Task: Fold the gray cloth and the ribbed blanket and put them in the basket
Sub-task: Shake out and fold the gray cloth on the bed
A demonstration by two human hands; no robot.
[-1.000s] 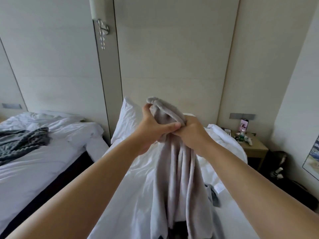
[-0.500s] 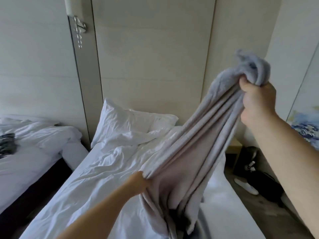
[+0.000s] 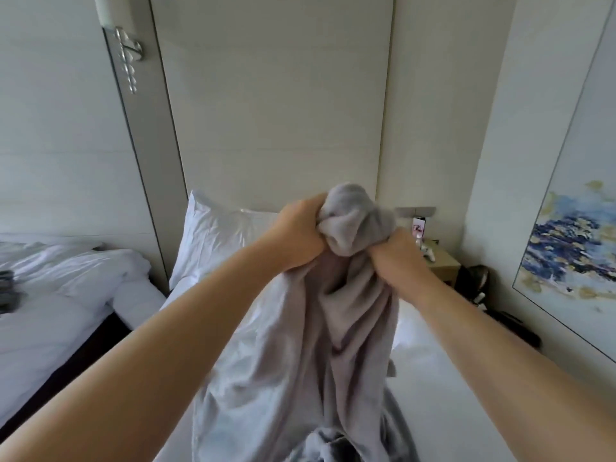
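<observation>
Left hand (image 3: 296, 236): fingers curled tight, fistful of the gray cloth (image 3: 336, 328) gripped at its top. Right hand (image 3: 398, 258): fingers likewise closed round the cloth, knuckles toward the camera. The two fists are close together at about the same height, with a bunched knot of cloth bulging up between them.

Change from half a second ago: then the right hand held one end high and off to the right while the left gripped a lower part down near the sheets, the cloth stretched on a slant between them. Now the hands have come together at centre frame. The cloth hangs below them in long vertical folds, its lower part running out of the bottom of the frame.

Both forearms are bare and extended forward.

Under the cloth: near bed (image 3: 450, 378), white crumpled sheets, pillow (image 3: 213, 235) against the headboard wall. Ribbed blanket (image 3: 6, 288): dark gray, only a sliver at the left edge, lying on the second bed (image 3: 60, 315), well apart from the hands.

Right: nightstand (image 3: 440, 265) with small items, too small to tell. Painting (image 3: 573, 255) on the right wall. Wall lamp (image 3: 123, 38) upper left.
</observation>
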